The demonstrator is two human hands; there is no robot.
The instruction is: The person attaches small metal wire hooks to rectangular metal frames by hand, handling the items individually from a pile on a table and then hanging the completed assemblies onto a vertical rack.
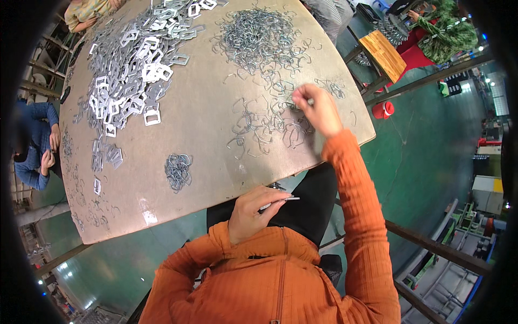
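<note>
Just off the near table edge, my left hand point(252, 209) is closed on a thin flat metal piece point(286, 200), seen nearly edge-on. Farther out, my right hand point(319, 109) hovers over the right side of the table, thumb and fingers pinched together. Whatever is between those fingertips is too small to make out. Loose bent wire pieces point(260, 123) lie scattered beside and below it. A large heap of such bent wires point(256, 38) sits beyond. Nearer the left hand, a small compact pile of metal wire loops point(178, 171) rests on the table.
A big heap of flat silver metal frames point(135, 65) covers the far left of the tabletop point(199, 119). A person in blue point(40, 135) sits at the left edge; others sit at the far side. A red container point(382, 110) and wooden stool point(382, 54) stand right.
</note>
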